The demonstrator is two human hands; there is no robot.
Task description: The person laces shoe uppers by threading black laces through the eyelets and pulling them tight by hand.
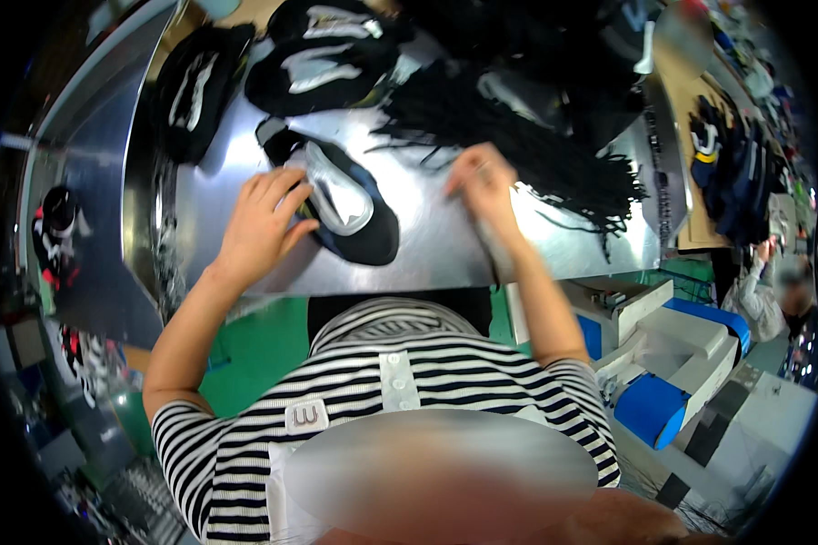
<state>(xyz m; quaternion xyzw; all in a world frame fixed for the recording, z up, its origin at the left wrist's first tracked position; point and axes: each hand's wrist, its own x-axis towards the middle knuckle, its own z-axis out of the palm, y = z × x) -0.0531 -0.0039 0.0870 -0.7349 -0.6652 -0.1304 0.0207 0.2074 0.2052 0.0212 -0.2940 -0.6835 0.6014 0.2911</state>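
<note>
A black shoe upper with a grey, silvery tongue lies at a slant on the metal table in front of me. My left hand is at its left edge, fingers stretched and thumb apart, the fingertips touching or nearly touching it. To the right of the shoe upper, my right hand hovers over the table with bent fingers. Motion blurs those fingers, so whether they hold anything does not show. Just beyond that hand spreads a thick bundle of black shoelaces, its loose ends trailing to the right.
More black shoe uppers lie along the far side, one at the far left. The metal table has a raised left edge. A white and blue machine stands at my right. Another person is farther right.
</note>
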